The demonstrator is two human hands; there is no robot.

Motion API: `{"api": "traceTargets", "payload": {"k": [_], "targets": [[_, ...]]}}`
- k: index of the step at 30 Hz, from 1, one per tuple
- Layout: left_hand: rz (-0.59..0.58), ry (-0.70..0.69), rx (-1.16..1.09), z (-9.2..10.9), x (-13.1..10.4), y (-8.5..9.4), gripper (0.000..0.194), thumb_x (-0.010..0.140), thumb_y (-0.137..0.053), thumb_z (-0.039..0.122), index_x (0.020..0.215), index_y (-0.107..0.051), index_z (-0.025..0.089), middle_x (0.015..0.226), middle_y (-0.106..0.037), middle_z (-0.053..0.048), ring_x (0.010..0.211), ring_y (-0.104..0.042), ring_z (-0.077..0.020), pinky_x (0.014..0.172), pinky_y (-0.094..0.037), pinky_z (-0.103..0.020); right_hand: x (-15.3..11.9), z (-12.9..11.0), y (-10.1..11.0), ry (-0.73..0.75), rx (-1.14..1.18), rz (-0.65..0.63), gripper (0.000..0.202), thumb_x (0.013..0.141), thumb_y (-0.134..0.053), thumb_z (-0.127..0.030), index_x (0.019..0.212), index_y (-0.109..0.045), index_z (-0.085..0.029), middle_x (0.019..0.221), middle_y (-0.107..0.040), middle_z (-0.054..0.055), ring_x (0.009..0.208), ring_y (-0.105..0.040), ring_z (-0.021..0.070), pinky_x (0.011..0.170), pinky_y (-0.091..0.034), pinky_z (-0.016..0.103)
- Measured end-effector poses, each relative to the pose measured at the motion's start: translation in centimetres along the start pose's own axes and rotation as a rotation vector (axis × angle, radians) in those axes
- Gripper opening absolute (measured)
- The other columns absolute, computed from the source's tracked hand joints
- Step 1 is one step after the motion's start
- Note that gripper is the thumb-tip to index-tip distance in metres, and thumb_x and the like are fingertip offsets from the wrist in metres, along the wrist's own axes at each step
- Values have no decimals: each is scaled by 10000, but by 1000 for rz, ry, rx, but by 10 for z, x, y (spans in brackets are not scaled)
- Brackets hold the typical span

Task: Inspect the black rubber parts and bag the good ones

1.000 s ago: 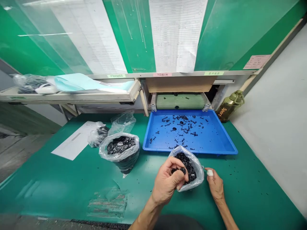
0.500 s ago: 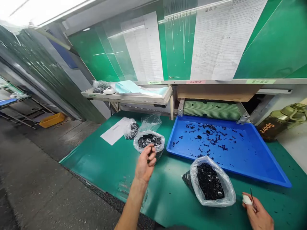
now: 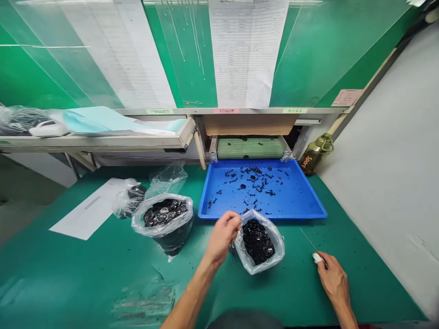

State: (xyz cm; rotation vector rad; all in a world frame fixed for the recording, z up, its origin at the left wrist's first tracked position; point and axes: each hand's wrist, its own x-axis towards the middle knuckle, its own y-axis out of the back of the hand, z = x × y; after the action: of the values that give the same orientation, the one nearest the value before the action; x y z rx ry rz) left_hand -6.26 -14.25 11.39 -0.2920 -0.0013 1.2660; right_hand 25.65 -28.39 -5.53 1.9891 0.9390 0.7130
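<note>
Closed, my left hand [image 3: 224, 237] is at the left rim of a clear bag of small black parts [image 3: 259, 242]; whatever its fingers hold is hidden. My right hand [image 3: 332, 275] rests near the green table [image 3: 295, 292] on the right, its fingers closed on a thin metal tool [image 3: 309, 241] that points up and left. White wrapping shows on one of its fingers. Another open bag, full of black ring-shaped parts [image 3: 165, 213], stands to the left. Behind my hands a blue tray [image 3: 291, 201] holds scattered small black pieces and a few round ones.
A tied bag with black contents [image 3: 132, 198] lies on a white paper sheet [image 3: 85, 212]. A green ribbed conveyor [image 3: 254, 148] meets the tray's back. One bottle [image 3: 313, 155] stands at the right wall. A shelf [image 3: 137, 142] overhangs the back left.
The view has turned right. My left hand has moved from the bag of rings to the bag of small parts. My right hand still holds the tool, now angled further left.
</note>
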Motion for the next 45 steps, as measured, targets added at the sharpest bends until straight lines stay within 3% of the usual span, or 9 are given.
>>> {"api": "traceTargets", "payload": {"k": [6,9,12,17,21,27,36,40,45], "targets": [[-276,-249,689,-37,14,-20,173,815,-480,208,882,-640,214,888,-634,-34,861,-540,-204,785,-404,-336,-5,18,22,90,-91,-28,462,810,-374,-455,1020,-648,-148,1031,-633,160,855,-596,304,591,-486,363],[-460,-304,779,-38,12,-16,229,829,-498,205,999,-646,248,1049,-661,-52,1082,-510,-252,954,-342,-401,17,-22,31,91,-8,-46,455,851,-382,-473,1122,-603,-182,1117,-607,125,914,-597,271,633,-492,328],[-556,-348,702,-30,11,-13,287,867,-462,200,1081,-634,283,1118,-662,-44,1196,-465,-240,1050,-257,-411,63,-98,22,208,138,-137,342,892,-382,-411,1068,-615,-232,1068,-622,63,900,-595,213,761,-475,311],[-271,-251,473,-26,14,4,274,899,-408,220,1002,-659,264,995,-683,-58,966,-589,-204,883,-414,-322,157,-226,-47,548,180,-472,338,864,-378,-144,1105,-610,-194,1057,-598,73,938,-563,188,825,-430,295],[46,-30,293,-37,18,27,202,860,-505,351,899,-673,245,824,-696,-39,788,-600,-195,742,-446,-286,211,-279,-111,582,135,-604,413,738,-465,-11,1060,-642,-201,1099,-586,81,818,-578,165,709,-427,261],[226,50,1,-46,37,41,247,812,-571,413,864,-643,182,760,-659,-39,680,-556,-159,689,-450,-281,233,-277,-135,509,205,-690,292,739,-449,-16,907,-657,-133,815,-646,84,688,-594,158,649,-436,264],[181,230,-307,-45,123,12,425,736,-590,546,928,-530,172,664,-565,13,491,-467,-73,397,-237,-163,166,-258,-61,535,666,-747,200,780,-495,-171,888,-663,-194,1108,-602,78,959,-588,187,766,-487,288],[91,164,-327,-50,125,1,401,717,-645,495,909,-518,167,588,-512,51,448,-400,-48,406,-201,-159,145,-260,-38,629,634,-674,336,784,-400,-88,942,-667,-217,1079,-589,66,990,-551,183,837,-452,309],[193,30,-175,-60,115,-5,348,753,-602,495,831,-536,162,548,-510,54,439,-397,-68,442,-274,-194,127,-260,-34,602,513,-655,344,764,-428,-103,1016,-628,-223,997,-590,39,807,-558,143,706,-445,249]]}}
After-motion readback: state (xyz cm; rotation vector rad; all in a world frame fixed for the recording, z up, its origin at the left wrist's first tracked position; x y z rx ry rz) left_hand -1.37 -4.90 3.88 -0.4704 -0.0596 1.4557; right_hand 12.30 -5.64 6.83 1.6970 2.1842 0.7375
